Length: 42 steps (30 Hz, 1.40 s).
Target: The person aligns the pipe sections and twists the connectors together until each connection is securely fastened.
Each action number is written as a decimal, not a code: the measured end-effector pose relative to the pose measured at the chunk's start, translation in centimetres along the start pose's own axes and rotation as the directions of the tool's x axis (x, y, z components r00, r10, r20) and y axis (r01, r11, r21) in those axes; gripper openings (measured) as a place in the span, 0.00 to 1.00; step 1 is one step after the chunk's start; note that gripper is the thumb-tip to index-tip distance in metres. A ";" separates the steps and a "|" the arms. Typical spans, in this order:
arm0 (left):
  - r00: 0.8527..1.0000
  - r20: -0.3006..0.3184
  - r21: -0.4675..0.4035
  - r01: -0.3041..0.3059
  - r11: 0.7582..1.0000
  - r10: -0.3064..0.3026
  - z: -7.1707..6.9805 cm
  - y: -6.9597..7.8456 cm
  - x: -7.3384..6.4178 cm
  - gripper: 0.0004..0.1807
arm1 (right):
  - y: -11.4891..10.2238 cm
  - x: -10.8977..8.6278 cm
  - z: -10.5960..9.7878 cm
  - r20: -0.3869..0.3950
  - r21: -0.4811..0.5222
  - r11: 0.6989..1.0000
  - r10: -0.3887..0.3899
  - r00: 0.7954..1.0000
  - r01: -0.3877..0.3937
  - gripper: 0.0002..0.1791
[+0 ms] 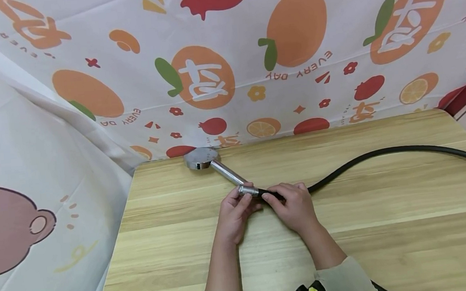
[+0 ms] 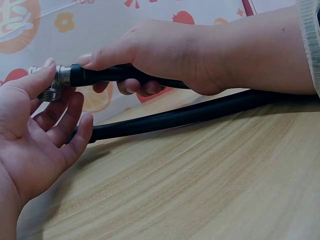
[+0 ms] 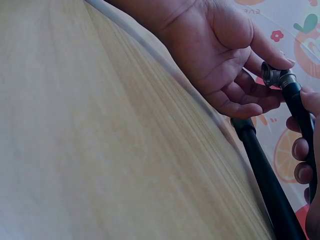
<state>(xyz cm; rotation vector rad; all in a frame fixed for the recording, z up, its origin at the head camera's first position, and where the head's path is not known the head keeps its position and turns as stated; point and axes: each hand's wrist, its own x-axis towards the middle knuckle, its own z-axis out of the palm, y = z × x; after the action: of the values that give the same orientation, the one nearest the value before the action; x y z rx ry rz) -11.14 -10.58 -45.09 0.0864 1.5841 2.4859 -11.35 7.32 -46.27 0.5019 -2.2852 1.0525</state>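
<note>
Pinching a shiny metal joint (image 1: 248, 190) between thumb and fingers, the person's left grip (image 1: 235, 214) kept it up off the far part of the worktop (image 1: 164, 260). The right grip (image 1: 293, 204) sat just to the right, curled round the black hose (image 1: 397, 150) close to the joint, with its thumb along the top. The joint was on the left end of this hose, and the rest of the hose made a big bend away to the right.

A silver shower head (image 1: 201, 158) lay on the far left of the worktop, and its handle ran toward the left grip. Fingers hid the handle's end, so I could not tell if it touched anything. In the left wrist view, another black tube (image 2: 170, 118) lay below the hands, but I could not tell if it was the same hose.

The joint looked small, hard and a bit heavy, and its smooth sides might have been slippery. Its ridged mouth was best left free, so the sides seemed the good place to pinch. The hose looked bendy and likely to spring back, so the best hold seemed to be its thick black end, right beside the metal.
</note>
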 end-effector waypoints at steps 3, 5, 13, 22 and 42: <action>1.000 -0.002 0.007 0.000 1.000 0.000 0.1 0.0 0.0 0.16 | -0.1 0.0 0.0 0.006 0.009 1.000 0.016 1.000 -0.016 0.10; 1.000 -0.005 0.011 0.001 1.000 -0.001 0.1 0.0 0.0 0.17 | -0.1 0.0 -0.1 0.009 0.014 1.000 0.025 1.000 -0.025 0.10; 1.000 -0.012 0.004 -0.001 1.000 0.001 0.2 0.1 -0.1 0.17 | 0.2 -0.2 0.1 0.009 0.041 0.999 0.035 0.999 -0.035 0.22; 1.000 -0.022 0.026 0.007 1.000 -0.006 0.2 0.1 0.1 0.25 | 0.3 0.0 0.0 0.011 0.055 0.997 0.052 0.999 -0.053 0.23; 1.000 -0.003 0.025 0.000 1.000 0.000 0.3 0.3 0.1 0.23 | 0.0 0.4 -0.4 0.020 0.055 0.998 0.035 0.999 -0.036 0.16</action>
<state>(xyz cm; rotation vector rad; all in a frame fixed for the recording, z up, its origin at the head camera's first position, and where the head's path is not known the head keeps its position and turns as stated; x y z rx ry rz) -11.25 -10.47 -44.68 0.0861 1.6168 2.4677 -11.50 7.58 -45.82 0.4976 -2.2946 1.1350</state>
